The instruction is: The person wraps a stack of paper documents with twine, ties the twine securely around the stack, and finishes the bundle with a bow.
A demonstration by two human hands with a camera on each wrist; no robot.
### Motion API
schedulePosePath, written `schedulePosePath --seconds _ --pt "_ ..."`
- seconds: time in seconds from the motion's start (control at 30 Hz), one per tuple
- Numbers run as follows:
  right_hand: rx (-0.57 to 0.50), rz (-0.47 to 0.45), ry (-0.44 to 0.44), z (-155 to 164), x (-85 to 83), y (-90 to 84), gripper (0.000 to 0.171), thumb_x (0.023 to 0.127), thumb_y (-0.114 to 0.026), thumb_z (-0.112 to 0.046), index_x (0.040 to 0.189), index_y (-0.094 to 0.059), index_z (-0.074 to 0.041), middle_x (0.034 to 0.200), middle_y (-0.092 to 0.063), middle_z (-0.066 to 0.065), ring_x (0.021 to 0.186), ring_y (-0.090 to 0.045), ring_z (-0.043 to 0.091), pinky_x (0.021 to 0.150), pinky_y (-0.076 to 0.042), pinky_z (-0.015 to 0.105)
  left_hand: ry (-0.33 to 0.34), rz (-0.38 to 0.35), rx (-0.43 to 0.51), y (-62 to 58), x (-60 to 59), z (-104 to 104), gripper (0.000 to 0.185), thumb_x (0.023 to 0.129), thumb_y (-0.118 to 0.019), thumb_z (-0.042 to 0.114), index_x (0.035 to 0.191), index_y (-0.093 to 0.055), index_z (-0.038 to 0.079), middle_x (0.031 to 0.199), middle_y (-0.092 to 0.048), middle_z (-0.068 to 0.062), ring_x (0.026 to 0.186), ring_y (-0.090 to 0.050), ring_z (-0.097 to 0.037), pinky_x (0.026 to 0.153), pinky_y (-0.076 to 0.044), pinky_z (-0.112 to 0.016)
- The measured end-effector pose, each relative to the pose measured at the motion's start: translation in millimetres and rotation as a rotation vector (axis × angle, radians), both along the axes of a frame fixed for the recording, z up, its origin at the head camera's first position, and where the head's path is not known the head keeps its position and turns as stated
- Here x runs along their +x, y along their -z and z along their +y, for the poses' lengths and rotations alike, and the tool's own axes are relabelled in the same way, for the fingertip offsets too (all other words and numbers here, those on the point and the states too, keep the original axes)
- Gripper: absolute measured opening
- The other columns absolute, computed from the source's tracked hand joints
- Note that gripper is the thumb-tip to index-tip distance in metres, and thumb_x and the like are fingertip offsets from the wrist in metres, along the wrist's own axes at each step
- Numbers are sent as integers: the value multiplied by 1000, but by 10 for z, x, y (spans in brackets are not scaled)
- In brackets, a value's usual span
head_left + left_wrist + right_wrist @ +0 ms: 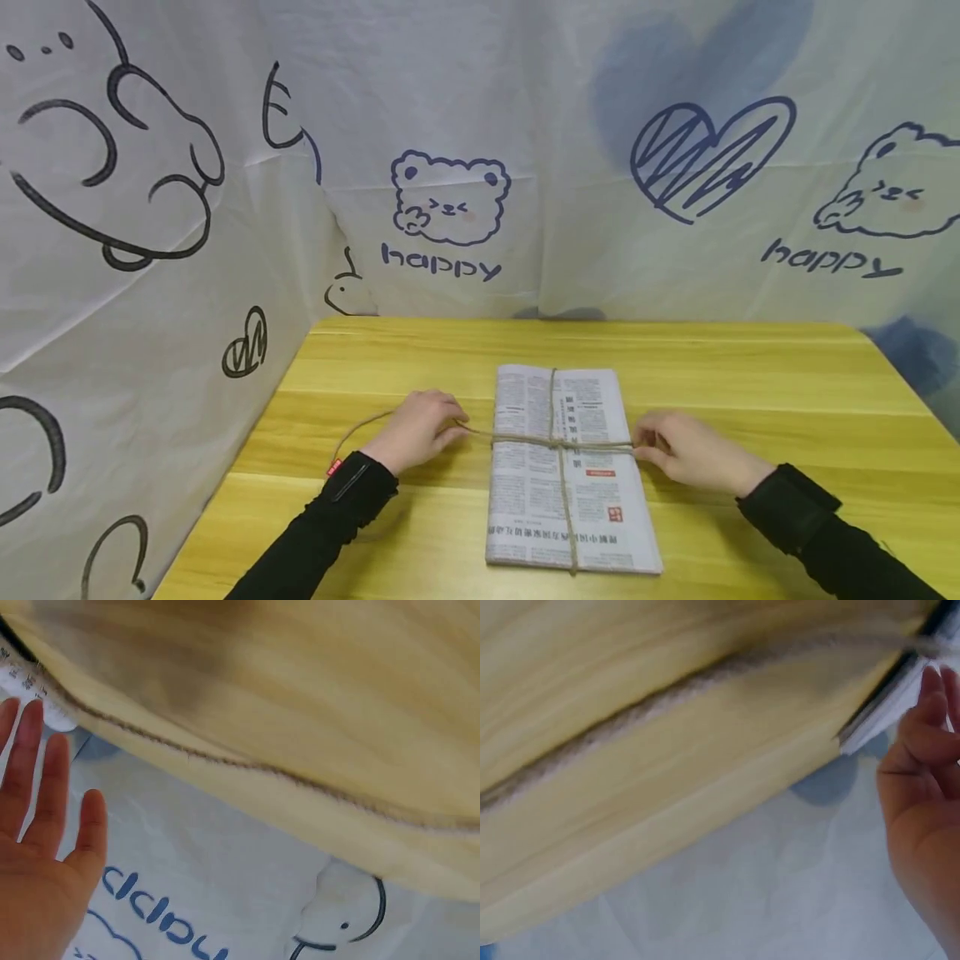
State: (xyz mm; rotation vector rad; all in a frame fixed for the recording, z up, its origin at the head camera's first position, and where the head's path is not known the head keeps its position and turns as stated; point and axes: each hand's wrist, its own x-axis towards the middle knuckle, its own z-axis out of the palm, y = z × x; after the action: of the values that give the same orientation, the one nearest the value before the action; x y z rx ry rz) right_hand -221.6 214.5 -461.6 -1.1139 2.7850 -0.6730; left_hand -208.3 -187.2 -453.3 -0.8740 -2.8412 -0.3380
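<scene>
On the table lies a folded stack of newspapers [525, 500], with twine [566, 500] crossed over its top lengthwise and sideways. To its left, my left hand [420, 427] holds one end of the twine between thumb and index finger. In the left wrist view, the other fingers [52, 795] of this hand look fairly straight, and the thumb is out of frame. At the stack's right edge, my right hand [686, 450] pinches the other end with curled fingers. The right wrist view shows a blurred length of twine [645, 709] over the tabletop.
The yellow wood-grain table [420, 350] reaches back to a white cloth [555, 208] with bear and heart drawings. More cloth hangs at the left side. A loose tail of twine with a small red tag [333, 468] near it curves beside my left wrist.
</scene>
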Motion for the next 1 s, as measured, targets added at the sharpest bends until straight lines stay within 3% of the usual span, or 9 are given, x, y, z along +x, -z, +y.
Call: schedulePosePath --seconds 0.13,0.23,0.43,0.6,0.7,0.83,0.9,1.0 --pt "5 84 9 -14 19 -32 11 88 -78 -18 93 -68 -19 81 -57 -12 69 -48 1 62 -40 20 21 -3 -41 -56 21 33 21 92 -75 29 107 -78 14 105 -76 0 104 -69 -23 98 -52 -47" --pt "41 105 -11 -61 16 -5 10 89 -78 -19 90 -68 -20 81 -61 -11 69 -51 0 63 -44 22 62 25 -109 -32 22 104 20 94 -72 32 107 -77 17 104 -76 3 103 -69 -19 100 -51 -46" --pt "15 42 -35 -95 14 85 14 93 -72 -11 84 -64 -20 74 -58 -13 64 -42 -4 61 -38 19 101 81 -157 49 26 184 8 93 -73 28 91 -78 23 87 -71 9 89 -66 -13 91 -52 -39" --pt "32 48 -36 -114 32 96 24 92 -71 -5 77 -57 -19 70 -52 -12 63 -40 -1 60 -36 19 83 110 -200 96 17 190 9 93 -73 26 88 -79 23 84 -69 9 87 -62 -13 83 -52 -36" --pt "41 30 -29 -131 37 85 26 91 -70 -3 75 -56 -18 69 -51 -11 63 -40 -1 60 -35 19 66 114 -188 104 2 188 9 93 -73 25 88 -81 23 83 -70 9 84 -61 -13 77 -51 -33" --pt "-18 -38 -1 -65 39 67 20 93 -70 -8 79 -61 -18 71 -52 -11 62 -40 -2 58 -36 19 76 63 -103 65 7 100 10 92 -74 26 90 -80 19 85 -70 6 81 -62 -13 74 -52 -31" --pt "-74 -39 27 6 45 57 16 93 -71 -10 82 -63 -19 73 -53 -12 62 -40 -3 57 -36 19 76 56 -73 21 20 12 9 91 -75 26 92 -79 18 86 -70 6 81 -63 -13 75 -53 -32" --pt "-137 26 68 120 64 34 12 92 -72 -10 87 -66 -19 76 -53 -13 65 -41 -3 57 -37 19 64 104 -98 -67 48 -122 10 89 -78 25 96 -78 18 89 -69 6 82 -64 -12 76 -53 -33"
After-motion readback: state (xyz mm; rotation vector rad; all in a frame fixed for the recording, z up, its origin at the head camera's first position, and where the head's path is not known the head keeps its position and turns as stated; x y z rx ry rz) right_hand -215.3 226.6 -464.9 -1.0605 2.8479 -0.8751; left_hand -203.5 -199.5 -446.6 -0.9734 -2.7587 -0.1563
